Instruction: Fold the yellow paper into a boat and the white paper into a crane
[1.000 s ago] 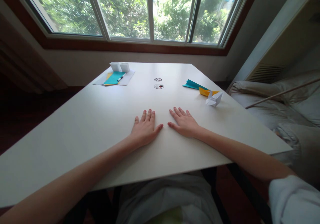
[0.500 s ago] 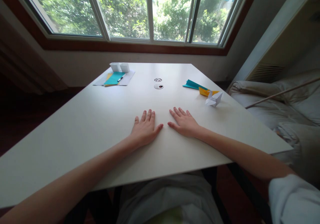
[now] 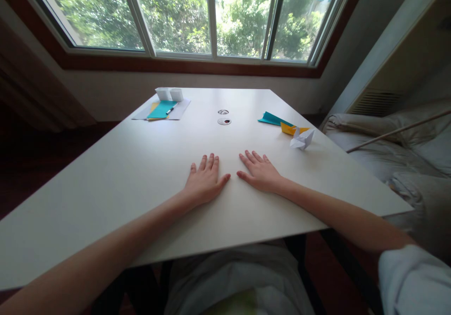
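My left hand (image 3: 205, 180) lies flat, palm down, on the white table (image 3: 123, 174), fingers spread and holding nothing. To its right, my right hand (image 3: 259, 172) rests the same way, with a small gap between the two thumbs. Beyond my right hand, toward the table's right edge, are a white folded paper piece (image 3: 302, 139), a yellow paper boat (image 3: 291, 128) and a teal paper airplane (image 3: 273, 118). Two round flat pieces, a nearer disc (image 3: 224, 121) and a farther disc (image 3: 223, 112), lie ahead of my hands near the middle.
At the far left are white sheets (image 3: 183, 110) under teal paper (image 3: 160, 110) and yellow paper, a pen (image 3: 171, 109) and two small white boxes (image 3: 176, 94). A window (image 3: 239, 19) is behind the table. A sofa (image 3: 369, 136) with a thin stick (image 3: 398, 131) stands right.
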